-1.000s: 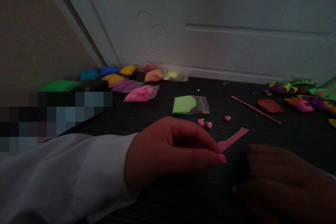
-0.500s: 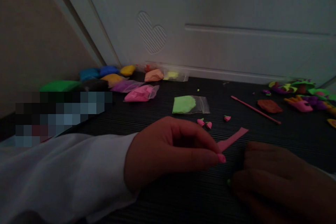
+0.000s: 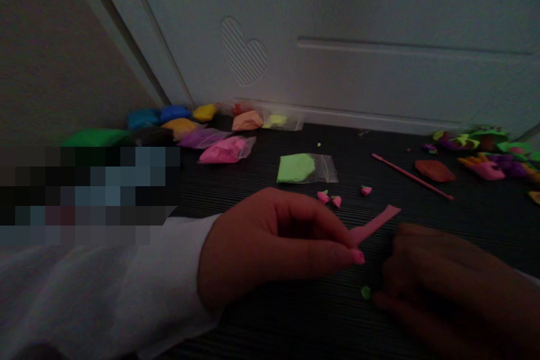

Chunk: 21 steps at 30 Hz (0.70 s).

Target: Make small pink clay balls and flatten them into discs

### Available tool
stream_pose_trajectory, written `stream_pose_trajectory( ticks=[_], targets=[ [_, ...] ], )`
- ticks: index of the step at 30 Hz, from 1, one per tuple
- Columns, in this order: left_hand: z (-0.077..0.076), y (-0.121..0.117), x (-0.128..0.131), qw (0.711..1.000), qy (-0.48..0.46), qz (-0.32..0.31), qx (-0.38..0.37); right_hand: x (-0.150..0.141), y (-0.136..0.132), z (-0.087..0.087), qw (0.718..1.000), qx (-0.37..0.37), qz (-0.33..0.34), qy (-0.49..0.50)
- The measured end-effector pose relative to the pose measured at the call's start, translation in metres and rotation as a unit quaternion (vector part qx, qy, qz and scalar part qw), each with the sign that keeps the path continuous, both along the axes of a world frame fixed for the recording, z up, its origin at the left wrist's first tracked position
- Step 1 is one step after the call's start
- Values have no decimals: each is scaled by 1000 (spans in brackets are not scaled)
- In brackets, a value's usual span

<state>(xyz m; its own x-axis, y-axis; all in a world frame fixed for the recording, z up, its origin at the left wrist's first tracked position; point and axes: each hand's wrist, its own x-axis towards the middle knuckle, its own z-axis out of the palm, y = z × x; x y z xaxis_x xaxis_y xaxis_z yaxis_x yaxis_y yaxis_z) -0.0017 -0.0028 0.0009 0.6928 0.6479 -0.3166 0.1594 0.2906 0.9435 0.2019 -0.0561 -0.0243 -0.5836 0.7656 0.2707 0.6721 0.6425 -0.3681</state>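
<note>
Thumb and index finger of my left hand [image 3: 274, 236] pinch a small rolled pink clay bud [image 3: 358, 257] at their tips. A flat pink clay strip [image 3: 377, 225] sticks out behind the fingers toward the upper right; whether it joins the bud is hidden. My right hand [image 3: 451, 287] is low on the dark table, its fingers curled and mostly in shadow. Right at its fingertips lies a small green clay piece [image 3: 365, 292]. What the curled fingers hold, if anything, cannot be seen. Beyond my left hand sit small pink clay buds with green leaves [image 3: 323, 197].
A bag of light green clay [image 3: 297, 169] lies mid-table, a pink clay bag [image 3: 225, 150] and several other coloured packs behind it at left. Toward the right are a thin pink stick [image 3: 411, 176], a brown clay slab [image 3: 434, 170] and finished clay pieces [image 3: 485, 166]. A white panel [image 3: 358, 79] stands behind.
My right hand has shifted slightly and its fingers have changed position, so more of the green clay piece shows. My left hand keeps its pinch almost unmoved.
</note>
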Motion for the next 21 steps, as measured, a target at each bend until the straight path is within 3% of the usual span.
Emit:
stream_pose_trajectory(
  ticks=[9,21],
  targets=[
    [-2,0,-2,1000,-4,-5,1,1,-3,3,998,-55,-28,27],
    [-1,1,0,1000,-4,6,2,1,4,-1,998,-43,25,41]
  ],
)
